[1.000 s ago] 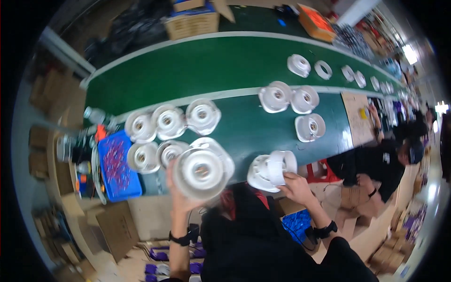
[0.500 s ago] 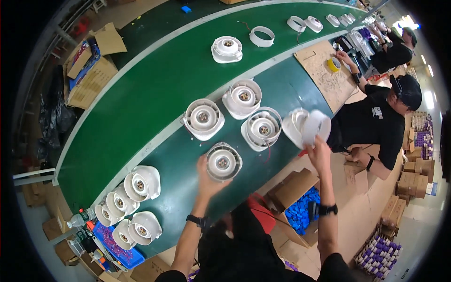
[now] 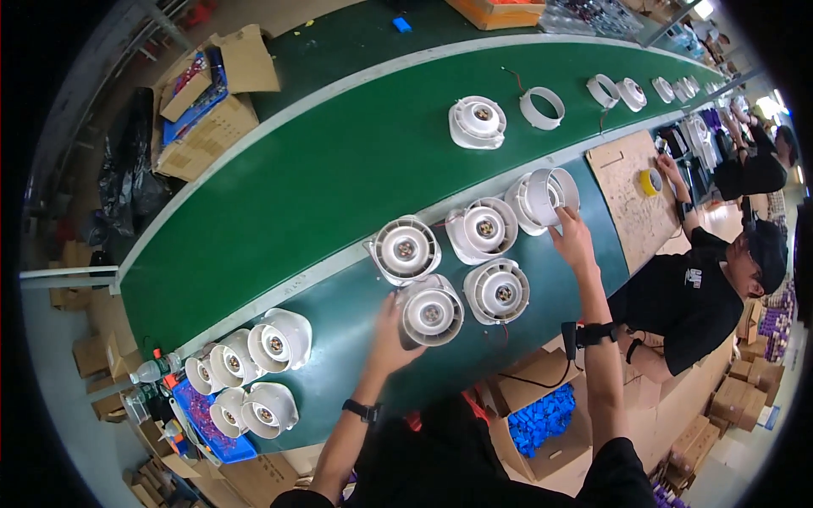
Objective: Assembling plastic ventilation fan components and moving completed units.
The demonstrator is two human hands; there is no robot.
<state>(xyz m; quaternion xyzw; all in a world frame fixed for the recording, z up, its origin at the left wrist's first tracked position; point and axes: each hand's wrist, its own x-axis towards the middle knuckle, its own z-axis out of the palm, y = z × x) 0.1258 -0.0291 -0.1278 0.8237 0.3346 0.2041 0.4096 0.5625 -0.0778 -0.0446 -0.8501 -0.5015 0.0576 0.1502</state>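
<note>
My left hand (image 3: 395, 343) is closed round the near left side of a white round fan housing (image 3: 432, 313), which has a finned ring and a silvery hub. My right hand (image 3: 576, 241) grips the near rim of a white plastic ring (image 3: 552, 195). This ring overlaps a white housing base (image 3: 523, 210) at the belt-side edge of the table; whether it is seated there I cannot tell. Between my hands stand more white fan housings: one at the left (image 3: 406, 250), one in the middle (image 3: 483, 229) and one nearer me (image 3: 498, 292).
Several housings (image 3: 279, 343) stand at the left beside a blue tray (image 3: 222, 423). A green conveyor belt (image 3: 339, 161) runs beyond, carrying housings and a loose ring (image 3: 542, 108). A carton of blue parts (image 3: 542, 423) is below. A co-worker (image 3: 694, 279) sits at right by a board (image 3: 622, 186).
My right hand has moved the ring and base from the table's right side to the belt-side edge. My left hand has shifted its housing slightly toward the others. The view has shifted too.
</note>
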